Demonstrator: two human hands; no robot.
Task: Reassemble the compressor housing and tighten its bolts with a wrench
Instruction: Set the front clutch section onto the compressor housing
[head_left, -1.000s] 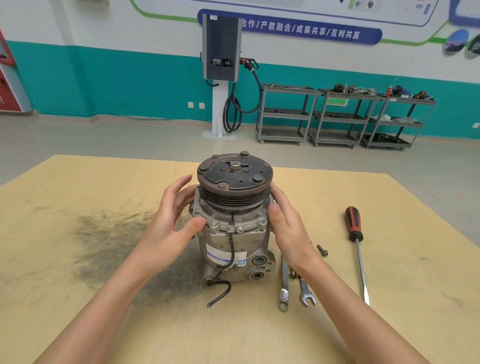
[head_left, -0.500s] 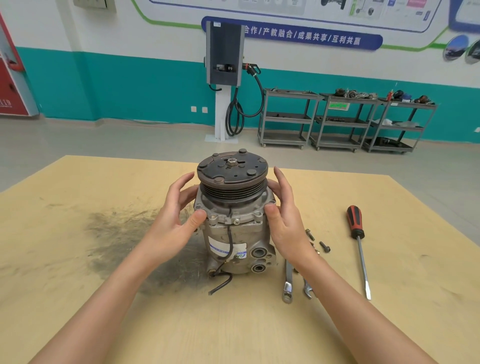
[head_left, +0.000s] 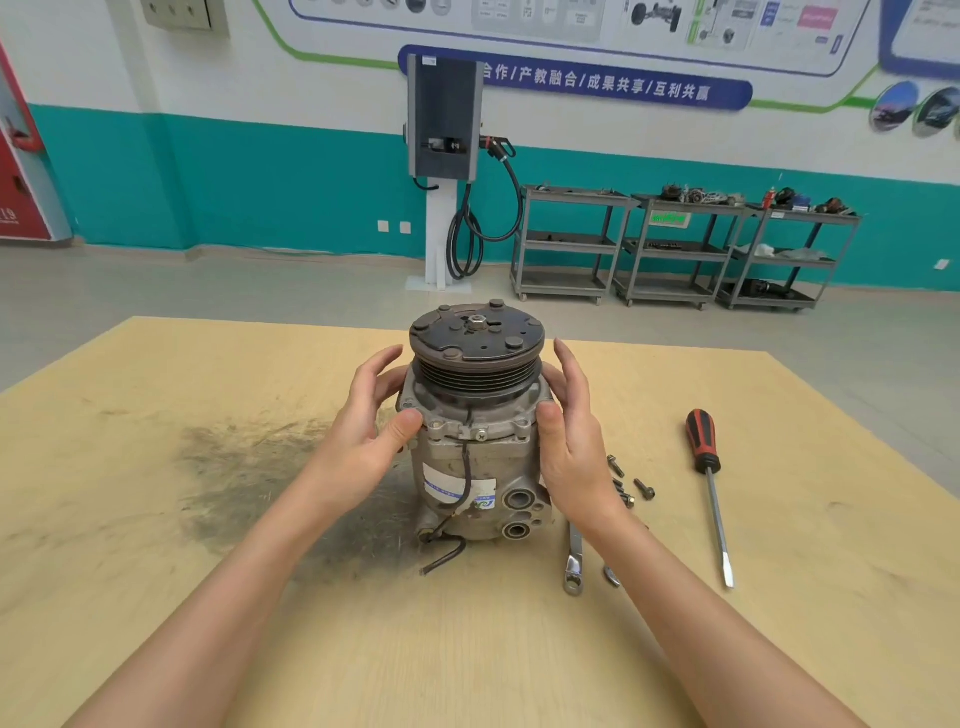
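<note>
A grey metal compressor (head_left: 475, 457) stands upright on the wooden table (head_left: 208, 519), its dark pulley and clutch plate on top. My left hand (head_left: 366, 431) grips the left side of the upper housing flange, thumb on the front rim. My right hand (head_left: 571, 441) grips the right side of the same flange, thumb on the rim, fingers reaching behind. Several loose bolts (head_left: 631, 480) lie on the table just right of my right wrist. Two wrenches (head_left: 574, 564) lie in front of the compressor, partly hidden under my right forearm.
A red-and-black screwdriver (head_left: 709, 483) lies on the table at the right. A dark greasy smear (head_left: 249, 467) covers the wood left of the compressor. A short black wire (head_left: 447, 556) trails from the compressor's base. Grey shelf carts and a charging post stand far behind.
Both hands have turned the housing a little on the table, so the label and ports face more towards me. My right hand shifted back, uncovering more bolts.
</note>
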